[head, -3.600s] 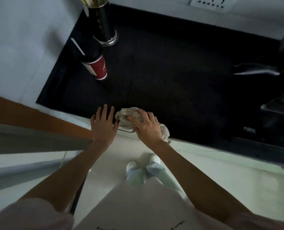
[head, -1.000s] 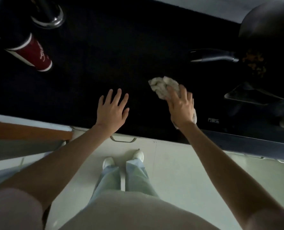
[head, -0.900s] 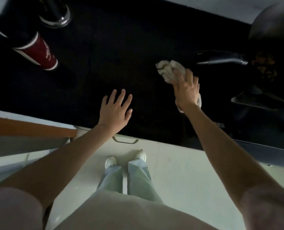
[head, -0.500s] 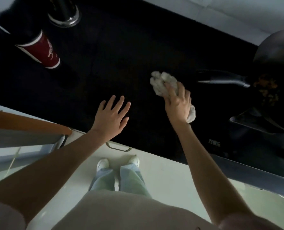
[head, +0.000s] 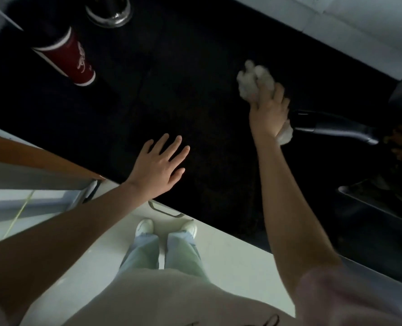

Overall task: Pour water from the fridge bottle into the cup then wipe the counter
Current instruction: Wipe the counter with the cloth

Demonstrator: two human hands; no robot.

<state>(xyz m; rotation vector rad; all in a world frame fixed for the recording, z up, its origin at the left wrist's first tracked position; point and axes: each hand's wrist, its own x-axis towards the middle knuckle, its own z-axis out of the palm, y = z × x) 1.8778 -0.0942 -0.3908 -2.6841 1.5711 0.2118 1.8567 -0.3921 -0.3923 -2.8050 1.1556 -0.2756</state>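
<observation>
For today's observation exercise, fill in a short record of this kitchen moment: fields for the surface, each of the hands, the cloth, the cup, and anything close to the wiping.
surface: dark counter, white cabinet front below it
left hand: flat on the counter, fingers spread, holding nothing
right hand: gripping the cloth, reaching toward the back of the counter
cloth: pale, bunched, blurred
cup: red with white bands, at the far left
nearby: pan handle just right of the right hand

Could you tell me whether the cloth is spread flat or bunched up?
Bunched: the cloth bulges in crumpled lumps beyond the right hand gripping it.
</observation>
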